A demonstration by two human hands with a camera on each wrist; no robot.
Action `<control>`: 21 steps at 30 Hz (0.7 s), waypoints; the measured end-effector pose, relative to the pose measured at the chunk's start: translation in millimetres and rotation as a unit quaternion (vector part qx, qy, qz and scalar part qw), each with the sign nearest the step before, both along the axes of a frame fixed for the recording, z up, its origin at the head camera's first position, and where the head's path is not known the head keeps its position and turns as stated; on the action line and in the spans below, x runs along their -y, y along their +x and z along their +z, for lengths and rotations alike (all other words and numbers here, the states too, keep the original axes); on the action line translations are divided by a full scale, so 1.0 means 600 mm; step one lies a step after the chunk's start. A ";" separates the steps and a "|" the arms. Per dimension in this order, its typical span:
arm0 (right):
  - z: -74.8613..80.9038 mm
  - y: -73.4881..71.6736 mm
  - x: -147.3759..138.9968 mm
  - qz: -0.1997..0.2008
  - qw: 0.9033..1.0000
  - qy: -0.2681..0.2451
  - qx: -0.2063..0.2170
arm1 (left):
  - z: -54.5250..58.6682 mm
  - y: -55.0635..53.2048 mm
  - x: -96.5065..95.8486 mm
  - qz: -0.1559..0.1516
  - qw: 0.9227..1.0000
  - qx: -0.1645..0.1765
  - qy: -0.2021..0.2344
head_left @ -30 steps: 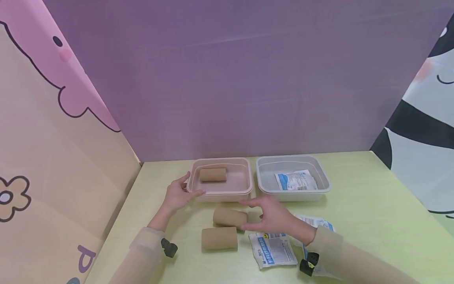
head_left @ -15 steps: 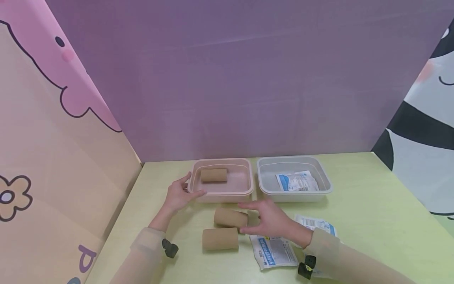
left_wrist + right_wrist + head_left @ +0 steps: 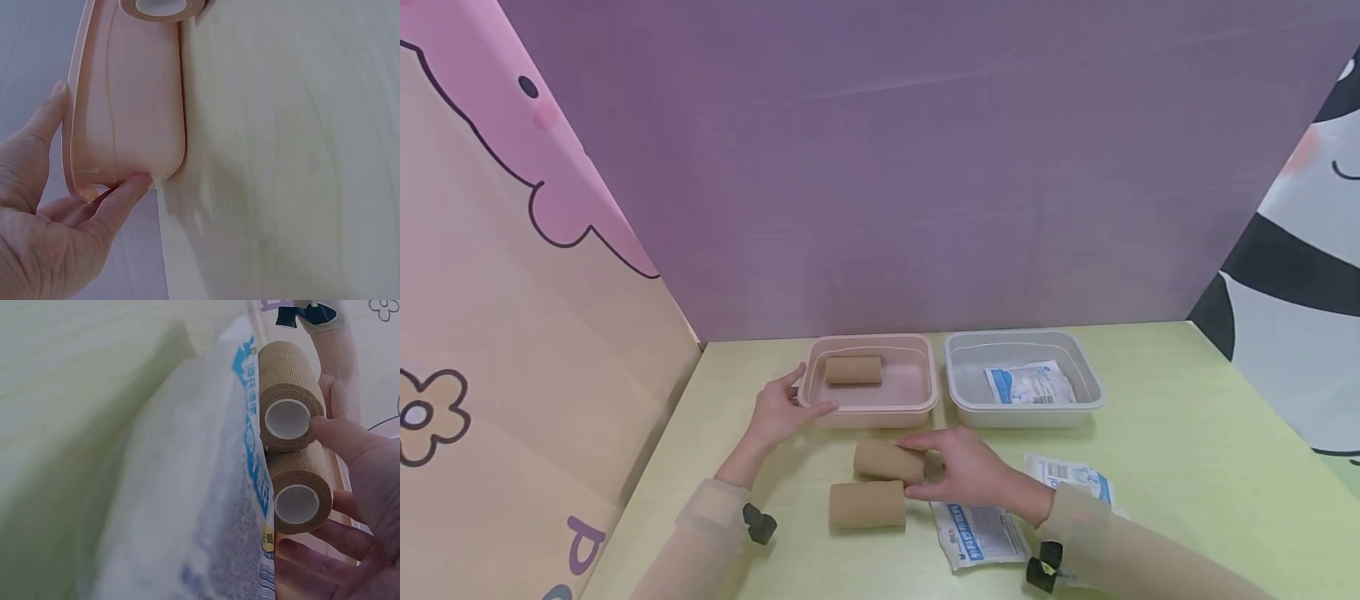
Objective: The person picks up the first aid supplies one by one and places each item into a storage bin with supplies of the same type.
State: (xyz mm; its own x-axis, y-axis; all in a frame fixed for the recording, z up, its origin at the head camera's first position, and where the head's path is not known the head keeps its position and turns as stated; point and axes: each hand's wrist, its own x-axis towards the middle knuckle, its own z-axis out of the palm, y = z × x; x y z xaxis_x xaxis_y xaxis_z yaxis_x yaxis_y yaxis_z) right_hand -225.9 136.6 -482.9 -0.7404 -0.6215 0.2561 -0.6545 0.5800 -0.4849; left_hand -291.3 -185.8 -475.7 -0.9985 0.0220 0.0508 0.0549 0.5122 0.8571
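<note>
As half-open right hand point(image 3: 967, 469) settles around tan textured cylindrical roll point(image 3: 884, 461) just in front of pink rectangular plastic tray point(image 3: 880, 417), roll comes within grasp, ungripped; left hand point(image 3: 778, 412) grips tray's left end.

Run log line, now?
left hand: holds pink tray; right hand: at rear loose roll; pink tray: one roll; white tray: one packet

- Head view: soft, even light; wall point(image 3: 550, 350) shaded along the left edge of the tabletop point(image 3: 1187, 450).
- Left wrist view: dim, with a soft-edged shadow across the tabletop.
- Right wrist view: near packet point(image 3: 187, 487) blurred, brown rolls point(image 3: 287, 365) crisper.
</note>
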 end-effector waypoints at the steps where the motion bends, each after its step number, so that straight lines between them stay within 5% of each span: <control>1: 0.000 0.000 0.000 0.002 1.000 -0.001 0.002 | 0.000 0.000 0.000 0.000 1.000 0.000 0.000; 21: 0.004 -0.004 -0.006 -0.008 0.997 -0.037 0.067 | 0.003 0.003 -0.002 -0.001 1.000 -0.004 -0.008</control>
